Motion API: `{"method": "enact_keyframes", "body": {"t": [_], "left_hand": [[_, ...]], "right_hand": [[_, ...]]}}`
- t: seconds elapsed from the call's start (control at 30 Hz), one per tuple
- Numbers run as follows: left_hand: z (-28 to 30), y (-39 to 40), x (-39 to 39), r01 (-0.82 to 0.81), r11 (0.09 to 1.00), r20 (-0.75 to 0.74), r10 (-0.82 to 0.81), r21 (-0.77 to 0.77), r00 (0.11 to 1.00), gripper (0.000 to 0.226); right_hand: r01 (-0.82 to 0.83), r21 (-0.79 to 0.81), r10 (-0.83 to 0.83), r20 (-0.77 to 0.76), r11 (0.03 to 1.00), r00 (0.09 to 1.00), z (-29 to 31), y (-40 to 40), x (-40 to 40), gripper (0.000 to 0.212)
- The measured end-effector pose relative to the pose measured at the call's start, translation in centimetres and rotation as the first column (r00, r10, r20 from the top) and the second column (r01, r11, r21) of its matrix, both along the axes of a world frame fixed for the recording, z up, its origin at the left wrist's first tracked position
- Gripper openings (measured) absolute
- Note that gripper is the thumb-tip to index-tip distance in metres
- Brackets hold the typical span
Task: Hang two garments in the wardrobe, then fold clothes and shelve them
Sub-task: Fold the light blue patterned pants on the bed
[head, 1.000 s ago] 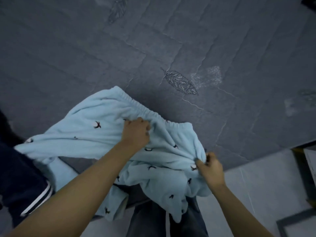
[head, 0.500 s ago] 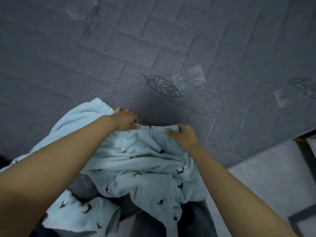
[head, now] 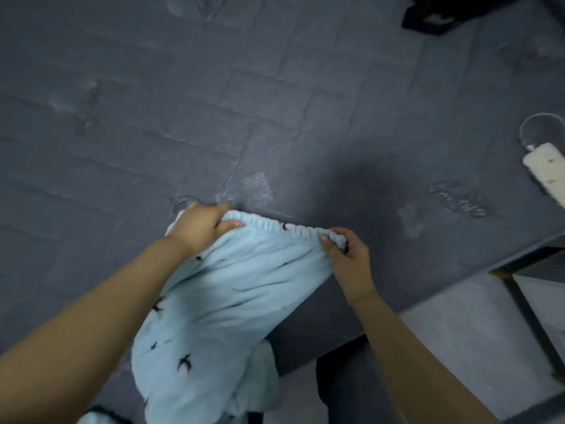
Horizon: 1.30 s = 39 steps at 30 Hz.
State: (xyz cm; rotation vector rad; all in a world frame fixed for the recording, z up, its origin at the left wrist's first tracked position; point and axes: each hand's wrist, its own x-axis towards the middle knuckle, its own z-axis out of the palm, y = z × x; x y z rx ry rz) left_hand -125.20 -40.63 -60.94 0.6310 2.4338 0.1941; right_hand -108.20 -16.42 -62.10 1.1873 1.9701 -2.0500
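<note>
Light blue fleece trousers (head: 232, 289) with small dark bird prints hang from their elastic waistband, which is stretched flat between my two hands above the dark grey quilted bed (head: 275, 102). My left hand (head: 201, 228) grips the waistband's left end, thumb on top of the elastic. My right hand (head: 348, 255) pinches the right end. The legs droop down over the bed's near edge towards my legs, and their lower ends are out of sight.
A black garment (head: 431, 18) lies at the bed's far right corner. A white power strip (head: 547, 169) and a clear round item (head: 541, 130) sit at the right edge. Pale floor (head: 458, 347) shows beyond the bed's near right edge.
My hands have moved apart along the waistband, pulling it taut and lifting the trousers off the bed. The crumpled heap has straightened into a hanging length. The view has shifted left and up.
</note>
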Motion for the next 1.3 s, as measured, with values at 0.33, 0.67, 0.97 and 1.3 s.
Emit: {"method": "enact_keyframes", "body": {"t": [0.33, 0.67, 0.97, 1.3], "left_hand": [[1.1, 35.5, -7.8, 0.149, 0.964, -0.283, -0.083, 0.221, 0.955, 0.026], [0.2, 56.6, -10.4, 0.254, 0.923, -0.323, -0.156, 0.288, 0.933, 0.028], [-6.4, 51.7, -7.4, 0.122, 0.977, -0.168, -0.092, 0.175, 0.981, 0.074], [-4.6, 32.2, -2.8, -0.43, 0.88, 0.115, 0.415, 0.199, 0.902, 0.061]], "right_hand": [[0.241, 0.144, -0.228, -0.104, 0.96, 0.968, 3.1, 28.7, -4.3, 0.006], [0.414, 0.277, -0.417, -0.052, 0.867, 0.908, 1.5, 46.3, -6.8, 0.018], [-0.474, 0.656, 0.081, 0.535, 0.588, 0.841, -2.7, 43.6, -6.1, 0.073], [-0.628, 0.621, 0.652, 0.236, 0.468, 0.72, -0.7, 32.0, -8.4, 0.044]]}}
